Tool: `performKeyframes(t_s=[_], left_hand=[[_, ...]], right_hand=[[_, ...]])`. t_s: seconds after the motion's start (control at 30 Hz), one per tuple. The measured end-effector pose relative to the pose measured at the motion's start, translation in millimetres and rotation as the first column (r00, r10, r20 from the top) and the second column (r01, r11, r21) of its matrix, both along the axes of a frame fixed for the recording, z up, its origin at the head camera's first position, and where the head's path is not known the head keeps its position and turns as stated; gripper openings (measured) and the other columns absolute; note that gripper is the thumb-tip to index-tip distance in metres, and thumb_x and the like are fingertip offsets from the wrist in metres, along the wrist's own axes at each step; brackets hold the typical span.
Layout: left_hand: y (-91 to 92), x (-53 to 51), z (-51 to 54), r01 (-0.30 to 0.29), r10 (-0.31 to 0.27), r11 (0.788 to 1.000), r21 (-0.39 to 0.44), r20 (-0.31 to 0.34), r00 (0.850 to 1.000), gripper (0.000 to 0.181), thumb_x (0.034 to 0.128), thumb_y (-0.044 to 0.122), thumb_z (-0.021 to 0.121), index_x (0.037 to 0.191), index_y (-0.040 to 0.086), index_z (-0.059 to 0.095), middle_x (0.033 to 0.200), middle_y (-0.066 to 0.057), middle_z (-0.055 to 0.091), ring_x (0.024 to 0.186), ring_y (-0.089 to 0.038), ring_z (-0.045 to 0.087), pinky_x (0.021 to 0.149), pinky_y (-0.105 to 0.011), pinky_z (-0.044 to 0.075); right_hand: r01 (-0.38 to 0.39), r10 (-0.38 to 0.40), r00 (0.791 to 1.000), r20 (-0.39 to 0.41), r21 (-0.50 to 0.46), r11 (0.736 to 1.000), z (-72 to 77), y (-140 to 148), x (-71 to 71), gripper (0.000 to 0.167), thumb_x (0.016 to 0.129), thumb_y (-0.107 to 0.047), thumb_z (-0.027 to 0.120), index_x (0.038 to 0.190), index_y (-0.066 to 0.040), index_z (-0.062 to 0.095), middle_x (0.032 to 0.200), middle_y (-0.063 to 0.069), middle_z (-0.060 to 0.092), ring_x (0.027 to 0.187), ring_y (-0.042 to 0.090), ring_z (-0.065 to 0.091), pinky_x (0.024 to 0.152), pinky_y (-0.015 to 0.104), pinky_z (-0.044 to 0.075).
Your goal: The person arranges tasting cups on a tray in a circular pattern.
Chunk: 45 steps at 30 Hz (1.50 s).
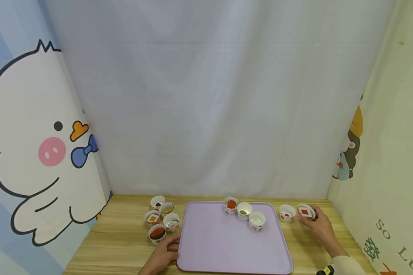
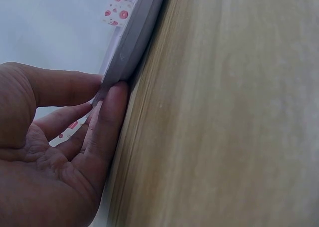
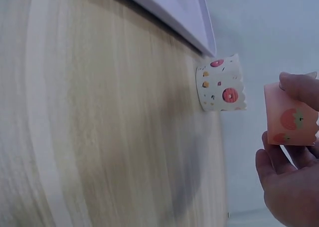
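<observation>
At the left rim of a lilac tray (image 1: 227,248), my left hand (image 1: 161,255) pinches the edge; the left wrist view shows the thumb and fingers (image 2: 110,105) at the tray rim. My right hand (image 1: 321,228) holds a paper baking cup (image 1: 306,211) with a strawberry print and a dark red square picture inside. That cup (image 3: 289,118) is raised off the table in the right wrist view. Just left of it another paper cup (image 1: 287,214), with something red inside, stands on the table beside the tray.
Along the tray's back right stand three paper cups: one with an orange-red picture (image 1: 231,205), one with green (image 1: 244,211), one with pale yellow-green (image 1: 257,221). Several more cups (image 1: 157,234) cluster on the wooden table (image 1: 113,236) left of the tray. Curtains (image 1: 206,114) enclose the back and sides.
</observation>
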State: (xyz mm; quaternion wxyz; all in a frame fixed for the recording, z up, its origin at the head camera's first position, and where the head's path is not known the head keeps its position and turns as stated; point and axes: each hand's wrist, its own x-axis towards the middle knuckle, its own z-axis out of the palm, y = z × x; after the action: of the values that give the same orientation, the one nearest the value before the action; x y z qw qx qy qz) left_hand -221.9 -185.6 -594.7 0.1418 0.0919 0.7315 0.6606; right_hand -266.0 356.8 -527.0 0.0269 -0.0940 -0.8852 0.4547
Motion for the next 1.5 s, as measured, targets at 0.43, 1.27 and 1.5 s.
performKeyframes(t_s=[0.43,1.27,1.5], left_hand=[[-0.7,1.3,3.1,-0.014,0.014,1.000,-0.018,0.020,1.000,0.069,0.0769,-0.012,0.056,0.142,-0.016,0.034,0.128,-0.035,0.048,0.101,-0.022,0.061,0.073,-0.039,0.058],[0.5,-2.5,-5.4,-0.032,0.032,0.999,-0.021,0.014,0.999,0.069,0.0763,-0.013,0.055,0.142,-0.015,0.034,0.127,-0.036,0.047,0.100,-0.022,0.061,0.072,-0.038,0.058],[0.9,-1.5,-2.3,-0.046,0.048,0.998,-0.053,0.023,0.999,0.068,0.0772,-0.012,0.057,0.142,-0.013,0.037,0.127,-0.033,0.049,0.097,-0.019,0.061,0.070,-0.036,0.058]], right_hand=[[-0.047,0.044,0.995,-0.085,-0.029,0.998,6.4,-19.7,20.5,0.074,0.086,-0.026,0.075,0.144,0.000,0.037,0.133,0.027,0.052,0.090,-0.008,0.048,0.073,0.016,0.048],[-0.109,0.111,0.980,-0.166,0.019,0.994,-22.3,-83.8,31.4,0.072,0.073,-0.013,0.083,0.136,0.001,0.051,0.124,0.025,0.062,0.098,0.011,0.058,0.079,0.019,0.049],[-0.104,0.111,0.986,-0.127,0.062,0.993,-30.8,-95.1,29.4,0.072,0.071,-0.013,0.086,0.134,0.001,0.053,0.131,0.026,0.059,0.104,0.023,0.059,0.080,0.022,0.049]])
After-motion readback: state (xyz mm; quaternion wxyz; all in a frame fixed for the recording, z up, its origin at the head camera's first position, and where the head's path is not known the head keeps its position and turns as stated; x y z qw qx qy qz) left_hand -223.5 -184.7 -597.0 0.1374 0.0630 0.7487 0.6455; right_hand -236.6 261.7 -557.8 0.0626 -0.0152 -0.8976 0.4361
